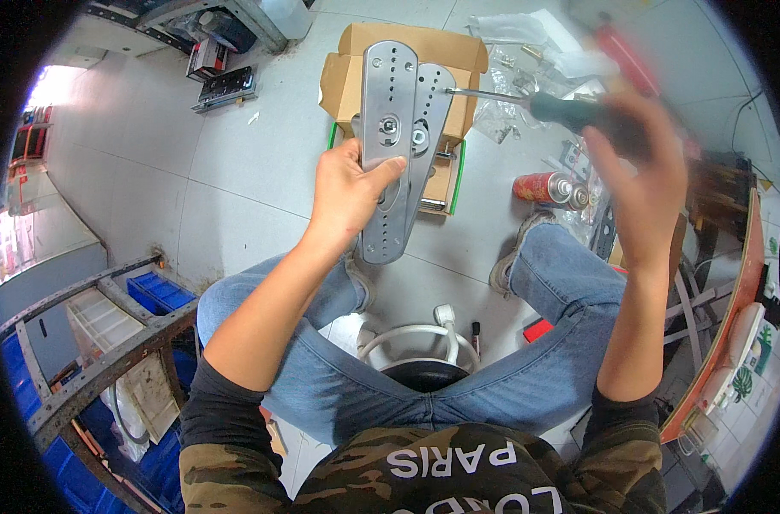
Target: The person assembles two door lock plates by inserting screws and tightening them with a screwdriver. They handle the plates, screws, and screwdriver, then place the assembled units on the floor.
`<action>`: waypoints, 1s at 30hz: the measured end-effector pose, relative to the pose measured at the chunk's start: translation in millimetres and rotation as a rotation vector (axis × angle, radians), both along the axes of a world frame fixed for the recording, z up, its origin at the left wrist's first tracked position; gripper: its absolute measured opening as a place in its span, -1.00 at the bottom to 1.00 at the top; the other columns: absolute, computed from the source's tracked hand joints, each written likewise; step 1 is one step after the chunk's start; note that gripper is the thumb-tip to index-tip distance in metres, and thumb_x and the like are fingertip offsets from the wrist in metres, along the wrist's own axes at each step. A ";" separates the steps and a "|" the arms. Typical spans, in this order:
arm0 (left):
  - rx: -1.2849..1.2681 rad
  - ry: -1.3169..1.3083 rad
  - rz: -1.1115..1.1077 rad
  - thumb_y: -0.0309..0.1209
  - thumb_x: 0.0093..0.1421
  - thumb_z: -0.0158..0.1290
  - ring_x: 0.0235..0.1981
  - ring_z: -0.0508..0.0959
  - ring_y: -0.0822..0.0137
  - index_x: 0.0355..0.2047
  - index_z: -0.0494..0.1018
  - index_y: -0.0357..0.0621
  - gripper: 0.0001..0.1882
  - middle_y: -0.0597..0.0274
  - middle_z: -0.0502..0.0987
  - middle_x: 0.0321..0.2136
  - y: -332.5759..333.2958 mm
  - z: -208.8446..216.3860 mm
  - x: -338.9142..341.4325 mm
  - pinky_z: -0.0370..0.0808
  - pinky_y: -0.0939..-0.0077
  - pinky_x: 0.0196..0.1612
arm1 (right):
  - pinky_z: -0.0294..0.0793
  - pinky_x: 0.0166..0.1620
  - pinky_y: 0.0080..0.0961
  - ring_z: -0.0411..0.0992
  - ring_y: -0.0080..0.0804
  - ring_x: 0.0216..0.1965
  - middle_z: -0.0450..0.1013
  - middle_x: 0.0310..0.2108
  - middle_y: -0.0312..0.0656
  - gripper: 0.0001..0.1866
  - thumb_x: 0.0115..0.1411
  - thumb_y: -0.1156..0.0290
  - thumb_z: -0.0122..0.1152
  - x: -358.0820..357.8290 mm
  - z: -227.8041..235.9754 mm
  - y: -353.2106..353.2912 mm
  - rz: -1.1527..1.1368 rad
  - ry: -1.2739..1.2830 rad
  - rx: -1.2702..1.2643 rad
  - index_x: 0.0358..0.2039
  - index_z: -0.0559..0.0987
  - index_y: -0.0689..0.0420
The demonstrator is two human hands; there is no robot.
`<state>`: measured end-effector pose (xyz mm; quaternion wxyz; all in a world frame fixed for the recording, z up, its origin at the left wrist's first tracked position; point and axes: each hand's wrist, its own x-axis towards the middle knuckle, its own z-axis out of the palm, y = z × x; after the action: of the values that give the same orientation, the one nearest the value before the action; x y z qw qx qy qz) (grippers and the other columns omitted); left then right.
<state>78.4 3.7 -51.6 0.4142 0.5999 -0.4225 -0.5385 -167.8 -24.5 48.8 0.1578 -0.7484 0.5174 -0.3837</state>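
Observation:
My left hand [349,188] is closed round a long grey metal plate [390,94] with rounded ends and rows of small holes, thumb across its face. Fanned out behind it, a second, tapering metal piece [435,94] shows a round white-and-metal fitting; the two overlap toward the lower end. From the right, a screwdriver [570,113] with a dark green handle points its thin shaft at the second piece, the tip at a hole near its upper end. My right hand [647,188] is round the handle's back end, its fingers smeared by motion.
Below the plates, an open cardboard box [339,81] holds metal parts. Clear plastic bags [501,60] lie to the right, near a red spray can [540,187]. A white ring-shaped stool base [407,330] stands between my legs; a metal rack with blue bins [160,294] is at left.

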 end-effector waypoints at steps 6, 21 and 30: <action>-0.019 -0.095 -0.008 -0.47 -0.04 0.09 -0.57 0.49 0.50 -0.46 0.45 -0.38 -0.82 0.15 0.53 -0.58 0.7 -2.1 1.1 0.43 0.60 -0.47 | 0.37 -0.31 -0.62 0.38 -0.48 -0.34 0.37 -0.30 -0.23 -0.65 -0.08 0.50 0.23 5.3 2.4 2.1 0.060 0.089 -0.010 -0.22 0.45 0.15; -0.077 -0.168 -0.039 -0.45 -0.06 0.10 -0.59 0.49 0.49 -0.45 0.47 -0.39 -0.79 0.15 0.53 -0.61 2.3 -4.4 0.5 0.42 0.56 -0.50 | 0.34 -0.48 -0.60 0.41 -0.46 -0.42 0.39 -0.32 -0.14 -0.64 0.05 0.37 0.16 3.0 -2.3 1.7 -0.085 0.127 0.092 -0.12 0.38 0.08; -0.040 -0.166 -0.050 -0.45 -0.07 0.10 -0.60 0.47 0.51 -0.48 0.46 -0.38 -0.80 0.17 0.53 -0.62 2.1 -9.0 1.8 0.41 0.57 -0.51 | 0.31 -0.54 -0.60 0.37 -0.52 -0.58 0.38 -0.59 -0.21 -0.69 0.07 0.27 0.12 1.1 -3.1 0.8 -0.141 0.160 0.148 -0.20 0.42 0.13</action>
<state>80.3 5.8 -60.6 0.3759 0.6234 -0.4809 -0.4887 -166.7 -23.6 45.7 0.1432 -0.7248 0.6066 -0.2936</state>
